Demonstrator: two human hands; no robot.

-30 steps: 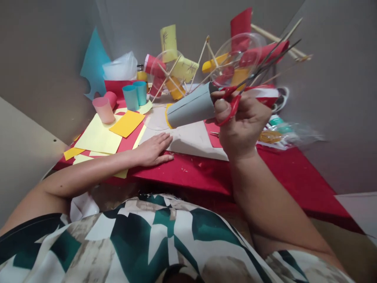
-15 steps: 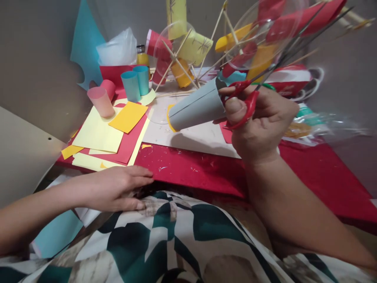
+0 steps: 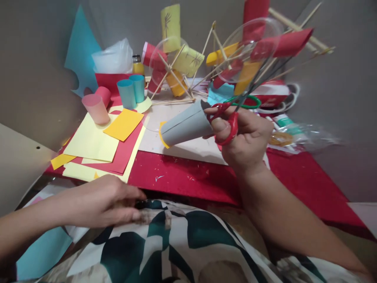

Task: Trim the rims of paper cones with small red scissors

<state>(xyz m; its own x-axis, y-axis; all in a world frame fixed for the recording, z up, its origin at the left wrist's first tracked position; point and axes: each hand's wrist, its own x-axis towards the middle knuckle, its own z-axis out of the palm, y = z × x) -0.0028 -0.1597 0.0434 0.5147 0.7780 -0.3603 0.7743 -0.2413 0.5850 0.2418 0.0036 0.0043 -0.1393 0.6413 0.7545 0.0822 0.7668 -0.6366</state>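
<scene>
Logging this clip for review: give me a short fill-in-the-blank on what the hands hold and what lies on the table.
1. The right hand holds scissors with ____ handles.
2. The same hand holds a rolled paper tube coloured ____.
3. The left hand rests on the patterned ____ at the lap.
4. The orange sheet lies on a pale ____ sheet.

Missing words: red; grey; fabric; yellow

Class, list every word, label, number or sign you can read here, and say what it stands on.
None can be read.
The yellow paper tubes bear dark branch-like marks, not letters.
The small bottle and the packets behind the right hand are too blurred.
</scene>
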